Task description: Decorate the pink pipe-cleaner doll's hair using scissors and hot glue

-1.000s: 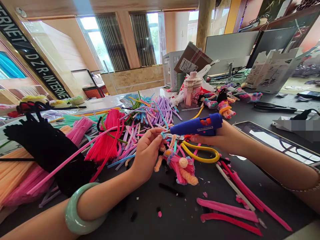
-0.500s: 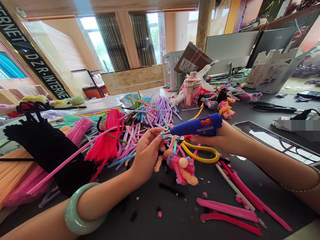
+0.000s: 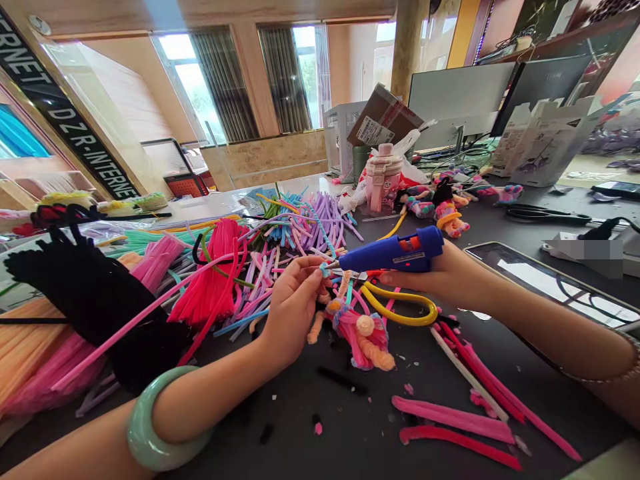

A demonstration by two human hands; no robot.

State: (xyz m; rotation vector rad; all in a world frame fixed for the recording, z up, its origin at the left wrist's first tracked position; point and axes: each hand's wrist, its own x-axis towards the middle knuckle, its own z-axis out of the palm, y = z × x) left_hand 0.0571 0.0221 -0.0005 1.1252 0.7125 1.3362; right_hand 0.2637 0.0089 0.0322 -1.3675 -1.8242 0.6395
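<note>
My left hand (image 3: 295, 303) pinches a small light blue fuzzy piece (image 3: 325, 269), seemingly pipe cleaner, between thumb and fingertips. My right hand (image 3: 440, 277) is wrapped round a blue glue gun (image 3: 387, 253), its metal nozzle pointing left and meeting or nearly meeting the light blue piece. Just below lies a pink and peach pipe-cleaner doll (image 3: 367, 333) on the dark table. Yellow-handled scissors (image 3: 400, 313) rest under the glue gun, their blades partly hidden. The trigger fingers of my right hand are mostly hidden behind the gun.
Bundles of black pipe cleaners (image 3: 100, 300) and hot-pink pipe cleaners (image 3: 213, 273) fill the left. Cut pink strips (image 3: 455, 420) lie at front right. A pink bottle (image 3: 384, 180) stands behind the gun. A dark-screened tablet (image 3: 545, 283) lies under my right forearm; monitors (image 3: 463, 100) stand behind.
Almost nothing differs. Both hands, the glue gun and the light blue piece hold the same pose; the whole view shifts very slightly left.
</note>
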